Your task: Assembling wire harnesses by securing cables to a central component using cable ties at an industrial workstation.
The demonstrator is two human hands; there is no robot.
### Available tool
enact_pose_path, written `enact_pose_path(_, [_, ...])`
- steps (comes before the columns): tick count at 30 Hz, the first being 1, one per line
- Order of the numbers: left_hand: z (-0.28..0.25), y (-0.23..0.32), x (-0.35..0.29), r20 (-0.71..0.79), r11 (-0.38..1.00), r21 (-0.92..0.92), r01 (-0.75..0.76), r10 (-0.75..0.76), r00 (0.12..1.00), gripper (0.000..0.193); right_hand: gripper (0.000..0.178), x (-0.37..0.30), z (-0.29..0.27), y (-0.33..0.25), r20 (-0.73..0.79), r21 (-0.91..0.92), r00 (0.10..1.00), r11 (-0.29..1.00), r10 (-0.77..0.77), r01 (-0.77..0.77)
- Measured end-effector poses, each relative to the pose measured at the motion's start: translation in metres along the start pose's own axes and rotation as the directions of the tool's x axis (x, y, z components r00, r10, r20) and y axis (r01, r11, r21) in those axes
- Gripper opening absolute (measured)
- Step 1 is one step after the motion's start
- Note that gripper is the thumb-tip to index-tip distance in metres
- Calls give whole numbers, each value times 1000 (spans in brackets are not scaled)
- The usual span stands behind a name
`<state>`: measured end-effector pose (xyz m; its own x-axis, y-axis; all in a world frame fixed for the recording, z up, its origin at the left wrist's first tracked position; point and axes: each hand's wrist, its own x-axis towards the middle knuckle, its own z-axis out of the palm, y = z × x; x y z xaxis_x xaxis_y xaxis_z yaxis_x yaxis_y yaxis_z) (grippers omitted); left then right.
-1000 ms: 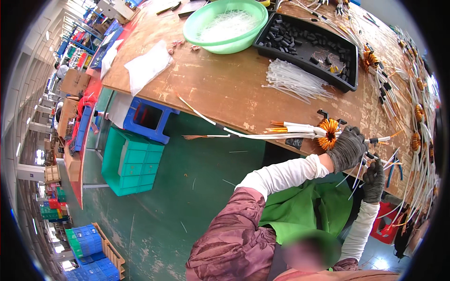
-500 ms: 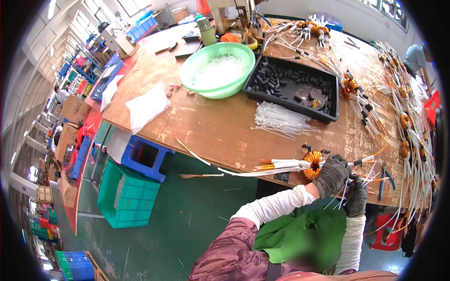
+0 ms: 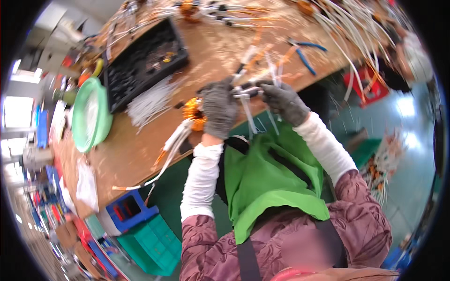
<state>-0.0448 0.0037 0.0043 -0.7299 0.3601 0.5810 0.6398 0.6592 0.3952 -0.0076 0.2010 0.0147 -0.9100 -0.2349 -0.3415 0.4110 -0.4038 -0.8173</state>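
Note:
In a grey work glove, my left hand (image 3: 219, 110) is closed around a bundle of white-sleeved wires at the table's front edge. Right beside it lies a ring coil wound with orange wire (image 3: 192, 108), and from this coil white-sleeved leads (image 3: 174, 138) run toward the near left. My right hand (image 3: 284, 101), gloved alike, is pinched on the other end of the bundle. Between the hands the wires (image 3: 244, 92) carry white cable ties, whose thin tails (image 3: 248, 114) hang down. What exactly the right fingertips grip is too blurred to make out.
A black tray of small black parts (image 3: 183, 60), loose white cable ties (image 3: 152, 100) and a green basin (image 3: 107, 119) are to the left. Blue-handled pliers (image 3: 305, 58) lie beyond my right hand. More wired coils (image 3: 307, 7) are at the back. A red stool (image 3: 370, 91) stands right.
The view has swung round to the right, so the table appears turned. Both hands stay at the wire bundle beside the coil, and now sit nearer the middle of the picture.

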Motion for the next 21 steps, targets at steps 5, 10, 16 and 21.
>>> enact_pose_path(5, [25,7,7,18,999,-42,-20,20,1000,33,32,-17,-32,-1,-167,48,984,997,63,-55])
enact_pose_path(10, [19,-4,-14,-152,990,49,-134,139,979,25,24,-11,-18,2,-6,103,994,988,113,-111])
enact_pose_path(16, [16,20,9,-77,971,-223,88,-108,991,24,38,-11,-31,18,-34,-79,996,993,-87,84])
enact_pose_path(21, [14,20,9,-180,955,-294,34,-90,980,19,25,-6,-35,28,-14,-400,962,884,-271,243])
